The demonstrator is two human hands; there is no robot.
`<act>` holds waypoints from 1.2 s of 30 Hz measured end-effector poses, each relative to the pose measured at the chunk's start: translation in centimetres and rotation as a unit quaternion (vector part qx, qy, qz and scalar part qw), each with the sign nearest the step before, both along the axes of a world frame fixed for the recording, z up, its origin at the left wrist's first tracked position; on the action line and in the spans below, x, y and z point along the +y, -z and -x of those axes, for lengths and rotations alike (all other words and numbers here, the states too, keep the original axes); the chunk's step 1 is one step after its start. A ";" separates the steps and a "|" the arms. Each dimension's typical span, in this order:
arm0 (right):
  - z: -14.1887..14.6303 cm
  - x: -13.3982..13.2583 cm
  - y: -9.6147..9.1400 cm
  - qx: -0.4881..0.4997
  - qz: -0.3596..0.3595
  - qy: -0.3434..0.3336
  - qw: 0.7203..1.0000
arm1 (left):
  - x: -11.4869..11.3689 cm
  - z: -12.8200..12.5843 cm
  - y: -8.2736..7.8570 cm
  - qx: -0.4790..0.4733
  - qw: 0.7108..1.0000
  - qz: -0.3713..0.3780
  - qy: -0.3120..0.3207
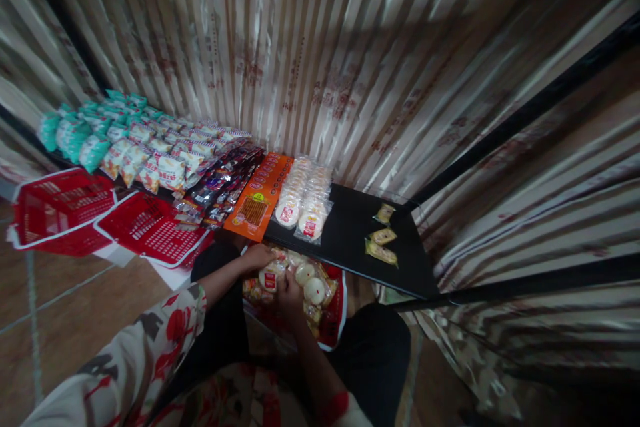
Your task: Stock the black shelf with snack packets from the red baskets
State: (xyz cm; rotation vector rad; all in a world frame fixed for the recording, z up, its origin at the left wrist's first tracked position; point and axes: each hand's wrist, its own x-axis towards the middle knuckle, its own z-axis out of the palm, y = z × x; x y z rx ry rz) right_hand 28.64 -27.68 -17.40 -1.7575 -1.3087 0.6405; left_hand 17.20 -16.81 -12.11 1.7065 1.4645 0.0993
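Note:
My left hand (257, 256) and my right hand (290, 290) both grip a clear pack of round white cakes (273, 275) with a red label. They hold it just above a red basket (336, 320) resting between my knees, full of similar packs. In front lies a black table (350, 240) with two rows of the same white cake packs (303, 203), an orange snack pack (259, 199) to their left and three small yellow packets (381, 237) on the right.
Rows of dark, white-and-red and teal snack bags (150, 147) run along the table to the left. Two red baskets (100, 220) stand on the floor at the left. A striped curtain (325, 47) closes the space behind and to the right.

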 end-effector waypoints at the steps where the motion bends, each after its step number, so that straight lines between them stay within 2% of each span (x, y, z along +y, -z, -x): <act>1: -0.4 0.1 -0.3 0.017 0.000 -0.001 1.000 | -0.1 -0.1 -0.2 -0.022 1.000 0.008 -0.008; 6: -2.1 0.4 -1.5 0.112 0.001 0.010 0.994 | -0.9 -0.6 -1.4 -0.135 0.989 0.053 -0.022; 11: -3.0 0.5 -1.9 0.210 -0.011 0.030 0.977 | -1.2 -0.8 -2.2 -0.217 0.973 0.078 -0.023; 17: -4.1 0.7 -2.9 0.230 -0.015 0.022 0.973 | -1.2 -1.4 -1.4 -0.294 0.947 0.125 -0.047; 21: -4.2 1.0 -3.9 0.234 -0.011 0.018 0.972 | -1.3 -2.0 -1.0 -0.301 0.947 0.099 -0.055; 25: -4.1 1.4 -5.0 0.182 -0.006 0.023 0.983 | -0.8 -2.5 -1.3 -0.300 0.950 0.035 -0.078; 28: -4.2 2.2 -5.9 0.071 -0.008 0.056 0.996 | 0.0 -2.6 -1.7 -0.295 0.952 -0.016 -0.082; 31: -4.0 3.5 -6.9 -0.024 -0.020 0.083 0.996 | 1.2 -2.6 -2.3 -0.284 0.953 -0.063 -0.080; 36: -2.8 6.2 -7.7 -0.051 -0.042 0.099 0.993 | 2.7 -2.4 -4.1 -0.231 0.959 -0.144 -0.083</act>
